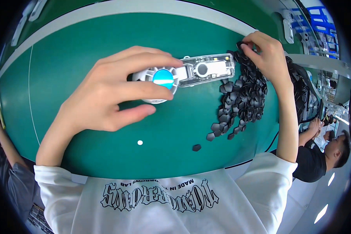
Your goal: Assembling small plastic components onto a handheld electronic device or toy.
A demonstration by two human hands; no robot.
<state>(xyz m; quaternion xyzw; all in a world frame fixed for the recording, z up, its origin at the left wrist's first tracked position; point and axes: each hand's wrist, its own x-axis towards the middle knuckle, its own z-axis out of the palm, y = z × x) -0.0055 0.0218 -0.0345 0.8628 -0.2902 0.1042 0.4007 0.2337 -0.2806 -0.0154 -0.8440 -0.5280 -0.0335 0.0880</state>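
Close below the hands, a small white dot (140,142) and one loose dark piece (196,148) lie on the green table (66,78). Higher up, the left hand (113,91) grips a little clear plastic gadget (191,71) by its round white end. It looks light, hard and smooth, maybe slippery. Beside it, the right hand (267,58) pinches one piece from the pile of small dark pieces (241,97), which look thin and light.

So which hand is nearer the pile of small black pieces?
Right. The right hand touches the pile of small black pieces at its top; the left hand holds a clear device beside it.
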